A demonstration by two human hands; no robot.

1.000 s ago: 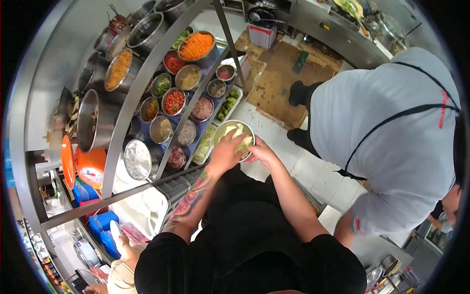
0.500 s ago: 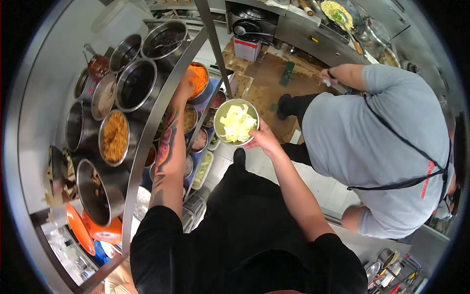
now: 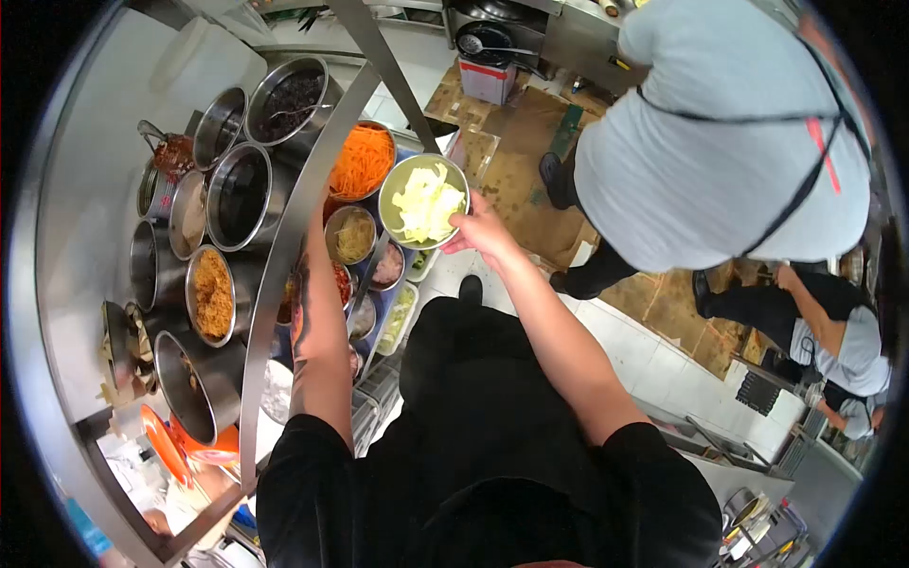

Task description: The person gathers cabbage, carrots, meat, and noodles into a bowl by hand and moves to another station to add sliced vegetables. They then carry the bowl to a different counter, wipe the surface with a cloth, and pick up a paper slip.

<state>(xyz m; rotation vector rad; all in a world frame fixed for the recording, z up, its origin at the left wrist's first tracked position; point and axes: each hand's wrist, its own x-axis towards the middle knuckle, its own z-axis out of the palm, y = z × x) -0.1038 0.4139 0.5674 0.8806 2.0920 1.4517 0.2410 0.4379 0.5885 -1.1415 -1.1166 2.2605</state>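
My right hand (image 3: 483,230) grips the rim of a round metal bowl (image 3: 388,189), thumb inside. Pieces of pale yellow-green leafy vegetable, like cabbage, lie in the bowl (image 3: 426,205). My left forearm (image 3: 322,331) reaches in under the shelf. Its hand is hidden behind the metal rail (image 3: 301,204), so its fingers do not show. Nearest that hand are a container of orange shredded carrot (image 3: 363,163) and a tub of pale yellow shreds (image 3: 354,237). Pink pieces fill a smaller container (image 3: 388,266) below the bowl.
Deep metal pots stand on the upper shelf, with dark contents (image 3: 289,102) and orange-brown crumbs (image 3: 212,292). A co-worker in a grey shirt (image 3: 701,142) stands close on the right. Another person (image 3: 833,322) is further back. A black skimmer (image 3: 483,45) rests near the stove.
My left hand has drawn back from the carrot container and gone behind the rail. The bowl has shifted slightly left and up in view. The nearby co-worker has moved, and another person now shows.
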